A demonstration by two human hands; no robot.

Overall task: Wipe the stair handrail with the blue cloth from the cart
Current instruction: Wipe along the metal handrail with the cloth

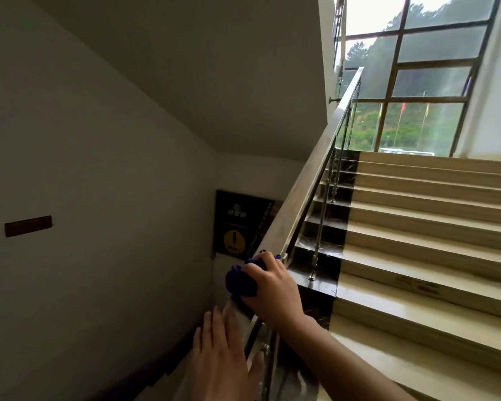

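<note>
Head view, handrail [305, 180] slanting up-right, blue cloth [240, 280] gripped

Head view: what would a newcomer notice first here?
At bottom centre, the right hand grips a bunched blue cloth against the low end of the handrail. The left hand is open, fingers straight, just below it. At top right, a big bright window glows above the pale stairs.

Handrail [307, 186] — blue cloth [240, 280] bunched on its lower end, L hand [223, 360] flat just below.
</note>
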